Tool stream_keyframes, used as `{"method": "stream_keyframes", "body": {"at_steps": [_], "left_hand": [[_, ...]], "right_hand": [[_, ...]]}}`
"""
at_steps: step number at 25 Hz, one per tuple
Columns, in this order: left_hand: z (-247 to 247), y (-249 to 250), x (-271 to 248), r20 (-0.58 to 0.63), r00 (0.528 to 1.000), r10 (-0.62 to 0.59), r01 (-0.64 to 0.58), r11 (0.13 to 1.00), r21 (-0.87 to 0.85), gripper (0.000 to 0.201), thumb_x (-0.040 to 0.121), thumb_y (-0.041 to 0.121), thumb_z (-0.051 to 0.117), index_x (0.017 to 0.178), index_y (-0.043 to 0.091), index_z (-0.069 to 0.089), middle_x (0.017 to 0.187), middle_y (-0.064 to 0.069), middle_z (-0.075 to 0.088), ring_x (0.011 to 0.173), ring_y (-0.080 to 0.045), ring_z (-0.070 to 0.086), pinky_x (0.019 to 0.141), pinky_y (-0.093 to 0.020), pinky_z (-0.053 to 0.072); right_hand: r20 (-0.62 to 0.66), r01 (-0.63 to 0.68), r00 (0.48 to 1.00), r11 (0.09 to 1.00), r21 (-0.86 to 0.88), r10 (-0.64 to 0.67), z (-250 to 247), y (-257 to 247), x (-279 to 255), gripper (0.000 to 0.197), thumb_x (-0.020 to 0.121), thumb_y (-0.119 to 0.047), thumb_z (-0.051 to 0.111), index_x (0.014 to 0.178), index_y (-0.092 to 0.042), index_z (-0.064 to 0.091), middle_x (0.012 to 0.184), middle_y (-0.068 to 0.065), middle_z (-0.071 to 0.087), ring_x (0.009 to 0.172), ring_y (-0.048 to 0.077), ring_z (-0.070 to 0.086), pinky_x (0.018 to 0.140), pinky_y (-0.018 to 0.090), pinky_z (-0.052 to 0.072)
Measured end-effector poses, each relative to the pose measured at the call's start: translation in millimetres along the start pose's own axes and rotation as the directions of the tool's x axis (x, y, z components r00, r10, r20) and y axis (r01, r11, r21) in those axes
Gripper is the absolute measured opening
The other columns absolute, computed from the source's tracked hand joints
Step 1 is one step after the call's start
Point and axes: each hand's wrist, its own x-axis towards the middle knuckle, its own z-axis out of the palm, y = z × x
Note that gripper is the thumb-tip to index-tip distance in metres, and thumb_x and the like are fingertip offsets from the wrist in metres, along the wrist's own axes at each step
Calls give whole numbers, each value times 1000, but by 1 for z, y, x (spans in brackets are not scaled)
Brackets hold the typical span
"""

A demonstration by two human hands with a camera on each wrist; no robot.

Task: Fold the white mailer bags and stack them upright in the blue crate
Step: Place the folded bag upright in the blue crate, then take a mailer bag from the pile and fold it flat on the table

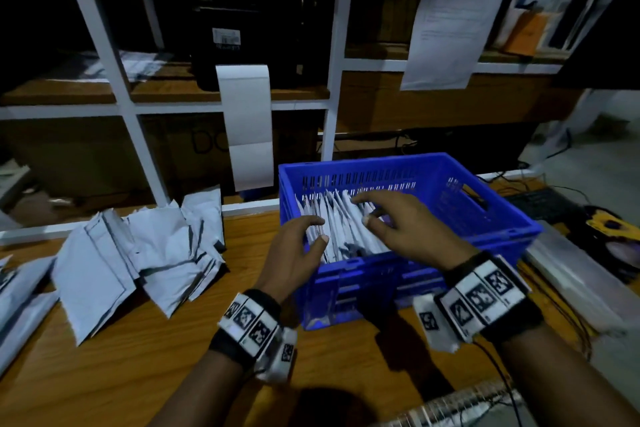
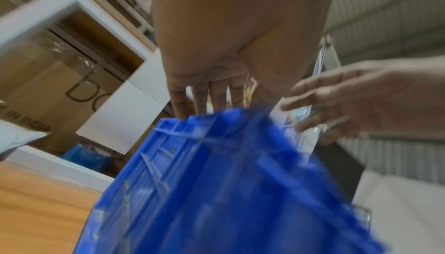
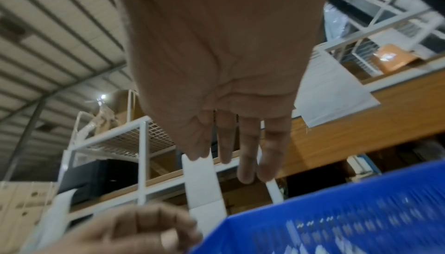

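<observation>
The blue crate [image 1: 502, 218] is placed on the wooden tabletop [image 1: 138, 357], and a row of folded white mailer bags [image 1: 346, 225] is stood upright inside it. The left hand [image 1: 294, 253] is held over the bags at 9 o'clock, fingers loosely curved, nothing gripped. The right hand [image 1: 412, 222] is spread over them at 3 o'clock, fingers relaxed. Loose unfolded bags [image 1: 138, 253] are seen at 9 o'clock from the crate.

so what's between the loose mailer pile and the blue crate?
Head view: bare wooden tabletop separates the loose mailer pile from the blue crate. The left hand hovers over the crate's near-left corner.
</observation>
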Motion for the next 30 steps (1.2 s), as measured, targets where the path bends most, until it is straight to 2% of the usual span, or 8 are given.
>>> {"method": "stream_keyframes", "body": {"at_steps": [2, 7, 11, 15, 19, 23, 27, 30], "left_hand": [[-11, 10, -33, 5, 1000, -4, 4, 998, -65, 35, 100, 34, 60, 134, 28, 55, 130, 16, 51, 117, 4, 43, 87, -9, 36], [-49, 13, -117, -113, 994, 5, -19, 992, -123, 33, 100, 26, 61, 132, 24, 57, 130, 13, 56, 102, 19, 51, 73, -3, 43], [-82, -18, -197, -212, 971, -108, 87, 991, -106, 34, 100, 19, 61, 134, 16, 56, 134, 2, 58, 113, 2, 50, 74, 0, 41], [-123, -53, -286, -205, 946, -250, 246, 968, -44, 41, 100, 28, 60, 140, 26, 49, 135, 6, 57, 124, -8, 49, 79, -7, 39], [-169, -76, -340, -305, 897, -320, 324, 945, -39, 43, 100, 25, 61, 141, 27, 48, 130, 7, 58, 119, -7, 50, 77, -11, 39], [-211, -112, -360, -380, 857, -349, 369, 929, -20, 45, 98, 20, 62, 141, 19, 48, 132, 0, 59, 117, -10, 49, 85, -29, 41], [-270, -178, -362, -449, 830, -332, 410, 908, 86, 49, 94, 15, 68, 140, 8, 50, 135, -14, 58, 122, -29, 53, 92, -36, 42], [-315, -229, -357, -451, 813, -369, 463, 878, 117, 53, 93, 13, 69, 140, 3, 49, 140, -20, 54, 128, -36, 49, 101, -45, 42]], "right_hand": [[-38, 4, 999, 997, 80, -1, 17, -12, -21, 35, 102, -27, 55, 137, -26, 55, 140, -8, 54, 105, 6, 60, 83, 24, 45], [-169, 77, 985, 974, 215, -40, 66, -53, -53, 33, 100, -15, 56, 132, -21, 59, 132, -6, 59, 100, 4, 60, 79, 6, 39], [-284, 79, 959, 951, 300, 10, 129, -98, -86, 35, 96, -12, 58, 130, -22, 62, 109, -1, 65, 88, 6, 58, 77, 12, 42], [-187, 47, 982, 911, 409, 33, 194, -150, -116, 40, 97, -13, 58, 135, -26, 57, 124, -4, 61, 96, 8, 59, 78, 23, 47], [62, 1, 998, 886, 464, -33, 227, -201, -123, 45, 99, -24, 56, 142, -34, 47, 131, -15, 50, 99, 6, 59, 81, 34, 57], [194, -3, 977, 901, 434, -90, 255, -243, -112, 50, 99, -24, 57, 146, -31, 42, 134, -16, 44, 97, 6, 56, 78, 18, 46], [286, -33, 953, 906, 422, -98, 293, -279, -78, 50, 101, -24, 56, 147, -29, 41, 136, -12, 40, 93, 17, 60, 73, 16, 44], [279, -39, 957, 910, 412, -85, 327, -303, -44, 49, 100, -23, 57, 146, -26, 43, 141, -4, 42, 82, 9, 58, 69, 14, 42]]}}
